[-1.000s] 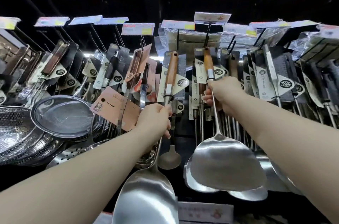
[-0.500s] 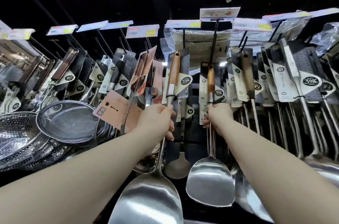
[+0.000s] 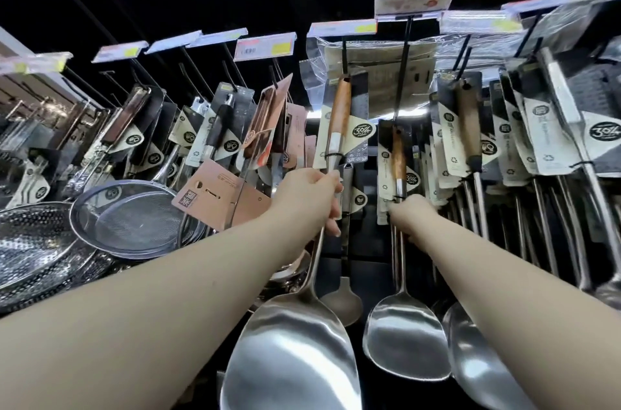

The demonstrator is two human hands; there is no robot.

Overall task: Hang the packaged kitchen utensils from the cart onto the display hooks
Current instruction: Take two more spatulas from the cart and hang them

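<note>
Two steel wok spatulas with wooden handles and card sleeves are in my hands. My left hand [image 3: 307,196] grips the steel shaft of the nearer spatula [image 3: 292,352]; its wooden handle points up under a black display hook [image 3: 344,55]. My right hand [image 3: 411,216] is closed around the shaft of the second spatula [image 3: 406,339], whose handle top hangs at the long black hook [image 3: 405,67] under a price tag. That second spatula sits deep on its hook, close to the back panel.
Rows of packaged utensils hang on hooks left and right, with price tags [image 3: 265,46] at the hook tips. Mesh strainers [image 3: 134,218] and perforated pans [image 3: 37,255] crowd the left. More ladles [image 3: 477,359] hang at the lower right.
My right hand has pushed its spatula farther back along the hook, away from me. My left hand has kept its spatula near its hook. The camera view has tilted slightly.
</note>
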